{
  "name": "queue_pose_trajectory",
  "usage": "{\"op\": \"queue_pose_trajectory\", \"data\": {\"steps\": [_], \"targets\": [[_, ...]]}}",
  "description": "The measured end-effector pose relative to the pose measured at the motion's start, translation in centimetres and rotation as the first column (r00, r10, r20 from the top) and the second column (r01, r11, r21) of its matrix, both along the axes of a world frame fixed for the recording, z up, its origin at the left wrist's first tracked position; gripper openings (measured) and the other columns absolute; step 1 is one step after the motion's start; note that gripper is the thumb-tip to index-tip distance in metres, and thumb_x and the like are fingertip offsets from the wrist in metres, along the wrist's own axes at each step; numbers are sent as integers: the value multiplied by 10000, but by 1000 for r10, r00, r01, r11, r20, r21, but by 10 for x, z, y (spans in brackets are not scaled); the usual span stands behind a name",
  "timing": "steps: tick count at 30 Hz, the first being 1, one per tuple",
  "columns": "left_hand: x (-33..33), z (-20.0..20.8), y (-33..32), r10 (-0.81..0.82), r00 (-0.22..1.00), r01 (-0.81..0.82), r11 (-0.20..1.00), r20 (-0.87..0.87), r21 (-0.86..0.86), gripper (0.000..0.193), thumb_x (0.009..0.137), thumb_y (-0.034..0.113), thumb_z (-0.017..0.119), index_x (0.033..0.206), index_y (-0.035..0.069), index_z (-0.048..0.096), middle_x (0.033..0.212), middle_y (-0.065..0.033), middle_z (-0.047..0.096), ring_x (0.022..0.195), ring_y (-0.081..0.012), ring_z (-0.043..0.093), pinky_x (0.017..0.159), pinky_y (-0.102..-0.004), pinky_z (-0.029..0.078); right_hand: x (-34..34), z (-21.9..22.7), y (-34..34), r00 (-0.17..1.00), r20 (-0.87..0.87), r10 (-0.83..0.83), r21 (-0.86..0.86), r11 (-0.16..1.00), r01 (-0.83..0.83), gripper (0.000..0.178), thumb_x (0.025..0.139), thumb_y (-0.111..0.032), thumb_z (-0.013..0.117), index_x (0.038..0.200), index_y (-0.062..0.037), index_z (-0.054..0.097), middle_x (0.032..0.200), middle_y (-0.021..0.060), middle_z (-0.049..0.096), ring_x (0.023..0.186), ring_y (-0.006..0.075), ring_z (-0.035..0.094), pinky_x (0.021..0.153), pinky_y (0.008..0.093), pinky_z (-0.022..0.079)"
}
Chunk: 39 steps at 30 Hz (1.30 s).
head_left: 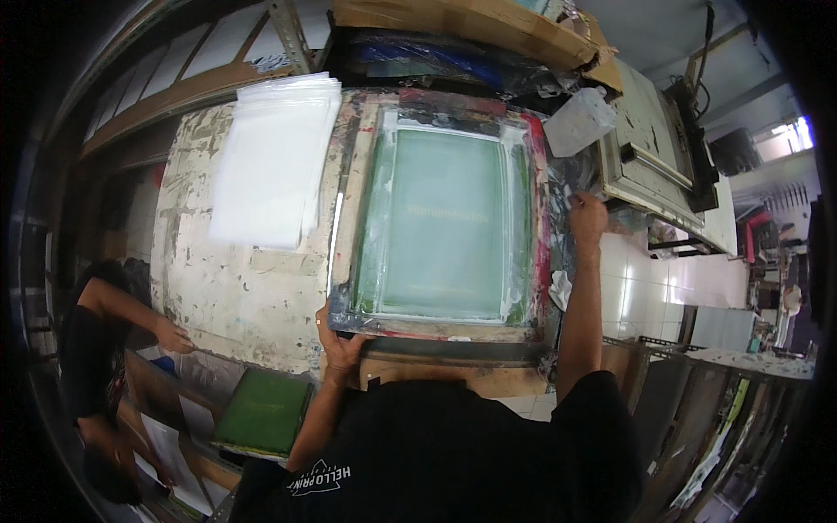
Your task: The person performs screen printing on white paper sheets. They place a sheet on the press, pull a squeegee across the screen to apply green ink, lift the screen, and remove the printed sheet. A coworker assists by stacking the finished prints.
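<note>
The screen is gripped at its near corner by the left hand, right hand fisted beyond, so ink could easily get smeared if it's shifted.

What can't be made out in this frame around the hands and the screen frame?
- Right hand: whether it grips anything; too small.
- Left hand: fingertips hidden under the screen frame.
- Under the green mesh: hidden.
- Stack of white sheets: blurred.
- Co-worker's hand: contact unclear.
</note>
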<state>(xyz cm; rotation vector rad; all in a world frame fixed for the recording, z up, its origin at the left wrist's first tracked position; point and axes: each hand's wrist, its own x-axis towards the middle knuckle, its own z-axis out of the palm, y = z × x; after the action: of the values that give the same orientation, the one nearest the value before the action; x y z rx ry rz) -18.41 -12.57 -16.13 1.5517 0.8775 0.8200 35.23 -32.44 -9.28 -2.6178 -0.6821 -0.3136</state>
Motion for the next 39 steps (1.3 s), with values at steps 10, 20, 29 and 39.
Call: {"op": "queue_pose_trajectory", "data": {"steps": [10,20,29,39], "targets": [[0,4,3,-3,993,20,990,-120,140,1014,580,230,970,1405,-61,457,1247,-176,523,1171,-326,535,1032,-430,442,-29,-33,161,984,98,145,-189,974,-125,214,701,-139,762,908,-92,790,861,175,728,883,355,691,782,468,568],[2,17,5,1,983,43,971,-184,235,954,624,233,955,1405,-47,484,1246,-201,558,1166,-366,533,1038,-458,416,-129,-60,305,811,72,581,-78,814,-576,165,699,-69,726,854,-75,783,1005,201,690,1039,365,639,941,441,522],[7,21,4,27,990,11,965,-140,264,998,597,285,973,1404,-47,488,1214,-200,580,1143,-370,554,1015,-459,435,-57,-45,191,979,140,145,-287,953,-100,104,757,-102,715,815,-57,788,876,192,692,906,362,635,856,482,501],[3,22,3,27,986,20,959,-163,283,1062,560,296,983,1421,-52,467,1188,-208,579,1101,-374,560,978,-462,444,-171,-54,174,897,206,391,-132,919,-371,106,724,-87,676,735,-109,779,818,104,686,882,310,649,854,435,489]]}}
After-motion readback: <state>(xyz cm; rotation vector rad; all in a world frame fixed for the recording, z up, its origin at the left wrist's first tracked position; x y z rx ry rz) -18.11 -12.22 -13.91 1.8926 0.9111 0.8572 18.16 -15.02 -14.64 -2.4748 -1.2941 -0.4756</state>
